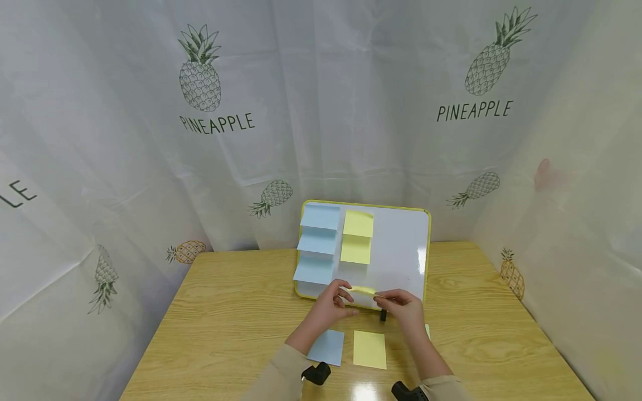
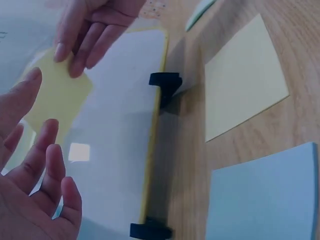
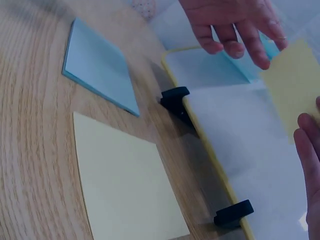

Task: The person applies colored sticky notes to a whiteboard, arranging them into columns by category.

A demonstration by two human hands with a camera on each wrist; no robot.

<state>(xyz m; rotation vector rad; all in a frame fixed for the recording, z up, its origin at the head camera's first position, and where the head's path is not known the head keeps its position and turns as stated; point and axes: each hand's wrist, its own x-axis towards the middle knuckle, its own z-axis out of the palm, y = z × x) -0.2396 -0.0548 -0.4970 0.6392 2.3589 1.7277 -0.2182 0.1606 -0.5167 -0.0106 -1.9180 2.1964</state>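
Squares of pale blue paper form a column on the left of the glossy, yellow-rimmed whiteboard; a thick blue pad lies below on the wood-grained counter. The left grip has its fingers loosely apart beside the bowed yellow note, held before the board's lower middle, under two yellow squares. The right grip pinches the note's right side. Placing this thin, flexible note seems the step in hand; the next move likely calls for aligning and smoothing it down.
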